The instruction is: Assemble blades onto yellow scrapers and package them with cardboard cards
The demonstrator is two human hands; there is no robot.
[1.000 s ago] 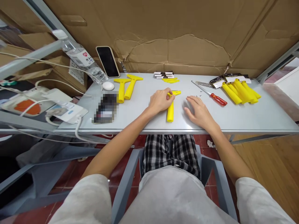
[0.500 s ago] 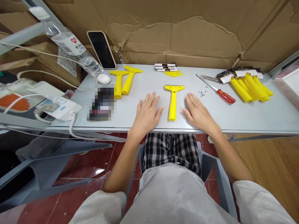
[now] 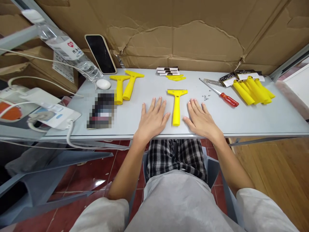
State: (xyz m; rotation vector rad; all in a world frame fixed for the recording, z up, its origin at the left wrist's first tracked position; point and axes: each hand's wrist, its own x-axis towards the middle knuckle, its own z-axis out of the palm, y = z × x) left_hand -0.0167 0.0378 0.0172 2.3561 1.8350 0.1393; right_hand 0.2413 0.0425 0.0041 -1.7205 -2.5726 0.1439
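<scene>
A yellow scraper (image 3: 176, 108) lies on the grey table (image 3: 145, 129) between my two hands, its wide head pointing away from me. My left hand (image 3: 153, 119) rests flat to the left of it, fingers spread and nothing held. To its right my right hand (image 3: 201, 119) lies palm down, also empty, the thumb close to the handle. Neither hand touches the scraper. Small dark screws (image 3: 205, 98) are scattered beyond my right fingertips, beside a screwdriver (image 3: 229, 99) with a red handle.
Two more scrapers (image 3: 130, 85) lie at back left near a pixelated object (image 3: 101, 109). A phone (image 3: 100, 53) and a water bottle (image 3: 70, 48) lean there. Yellow handles (image 3: 253, 90) are piled right; yellow pieces (image 3: 175, 77) and folded cards (image 3: 167, 71) lie behind. A power strip (image 3: 51, 112) sits left.
The whole view has shifted slightly. My hands stay flat on the table, with the left fingers spread a little wider. The scraper between them has not visibly moved on the table.
</scene>
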